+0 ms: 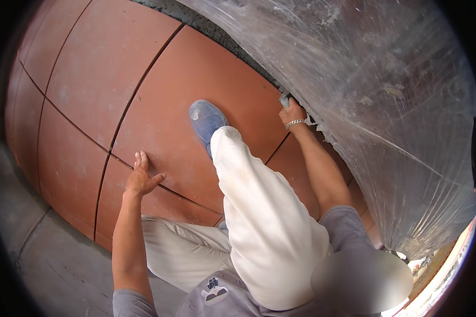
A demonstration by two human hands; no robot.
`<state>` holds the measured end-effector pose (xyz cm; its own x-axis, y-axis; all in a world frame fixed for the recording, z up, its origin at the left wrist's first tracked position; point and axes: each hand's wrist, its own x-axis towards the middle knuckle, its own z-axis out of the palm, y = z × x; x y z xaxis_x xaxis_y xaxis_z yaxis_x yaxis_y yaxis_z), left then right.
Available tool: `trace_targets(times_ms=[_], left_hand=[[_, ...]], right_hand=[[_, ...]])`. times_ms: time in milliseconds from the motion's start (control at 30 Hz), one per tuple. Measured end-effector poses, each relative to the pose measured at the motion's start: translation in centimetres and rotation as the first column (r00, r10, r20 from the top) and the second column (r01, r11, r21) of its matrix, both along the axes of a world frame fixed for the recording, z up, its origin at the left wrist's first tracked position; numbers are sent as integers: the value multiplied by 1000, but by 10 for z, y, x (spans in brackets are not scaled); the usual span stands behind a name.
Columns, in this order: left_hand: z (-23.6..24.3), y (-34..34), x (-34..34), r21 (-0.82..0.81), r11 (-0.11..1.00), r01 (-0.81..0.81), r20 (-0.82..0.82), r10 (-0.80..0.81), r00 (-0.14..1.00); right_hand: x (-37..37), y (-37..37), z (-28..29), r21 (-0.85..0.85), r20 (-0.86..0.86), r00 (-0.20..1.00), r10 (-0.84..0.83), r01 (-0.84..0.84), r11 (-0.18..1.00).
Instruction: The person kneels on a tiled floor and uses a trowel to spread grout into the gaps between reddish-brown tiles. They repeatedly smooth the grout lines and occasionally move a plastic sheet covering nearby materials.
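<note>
My left hand [142, 177] rests on the reddish-brown floor tiles [182, 90], its fingers stretched out and thumb apart, close to a dark joint between tiles. At the right, my right hand [293, 112] is closed around a small greyish object [284, 100], of which only an end shows past my fingers; its kind cannot be made out. That hand is low at the tile edge, right beside clear plastic sheeting [354, 79]. A chain bracelet [295, 123] circles my right wrist.
My blue shoe [207, 121] stands on a tile between my hands, one knee bent up. Rough wet-looking grey mortar [222, 38] fills a strip between the tiles and the sheeting, which hangs along the right. Grey flooring [63, 264] borders the tiles at lower left.
</note>
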<state>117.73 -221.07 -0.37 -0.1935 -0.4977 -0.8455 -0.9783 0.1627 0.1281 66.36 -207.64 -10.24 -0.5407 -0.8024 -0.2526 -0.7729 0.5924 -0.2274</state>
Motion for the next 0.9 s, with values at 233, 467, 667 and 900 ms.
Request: trace_targets(times_ms=[233,467,667,900], left_hand=[[2,-1,-2,-5,1000,-22,-37,22,999],[5,-3,-6,-8,998,-63,-13,63,998],[2,-3,-2,47,997,-62,27,60,998],[8,-10,-6,35,998,-43,1,43,999]], right_hand=[[-10,18,-21,2,59,995,-78,78,997],[-6,14,-7,149,-76,996,51,-40,988],[-9,48,-1,-19,-233,972,-9,5,1000],[-16,35,-31,130,58,990,-131,123,984]])
